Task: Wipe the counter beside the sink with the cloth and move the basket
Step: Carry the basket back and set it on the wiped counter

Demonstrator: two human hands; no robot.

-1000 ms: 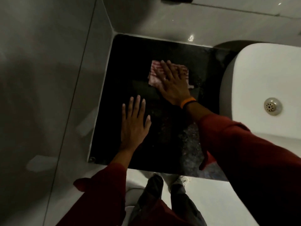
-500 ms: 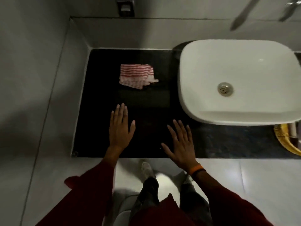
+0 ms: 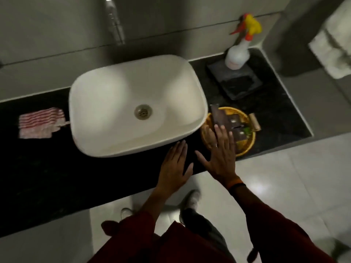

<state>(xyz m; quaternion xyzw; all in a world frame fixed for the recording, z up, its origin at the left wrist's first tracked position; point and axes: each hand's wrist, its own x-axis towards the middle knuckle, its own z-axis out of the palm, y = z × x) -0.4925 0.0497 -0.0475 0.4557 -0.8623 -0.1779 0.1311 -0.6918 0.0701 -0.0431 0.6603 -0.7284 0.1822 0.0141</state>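
A dark counter (image 3: 47,177) carries a white sink (image 3: 136,105). The cloth (image 3: 40,123) lies let go at 9 o'clock, so wiping seems finished. Both hands, left (image 3: 175,166) and right (image 3: 221,156), are spread and empty, the right overlapping the basket (image 3: 245,143) at 3 o'clock, not yet gripped.

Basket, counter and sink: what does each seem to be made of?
Basket: likely woven wicker or bamboo, from its yellow, ribbed rim. Counter: dark polished stone, faintly speckled, perhaps granite. Sink: glossy white ceramic, judging by its smooth sheen.

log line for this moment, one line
phase: reaching for basket | left hand: open, empty | right hand: open, over basket edge | striped cloth: left of sink, released
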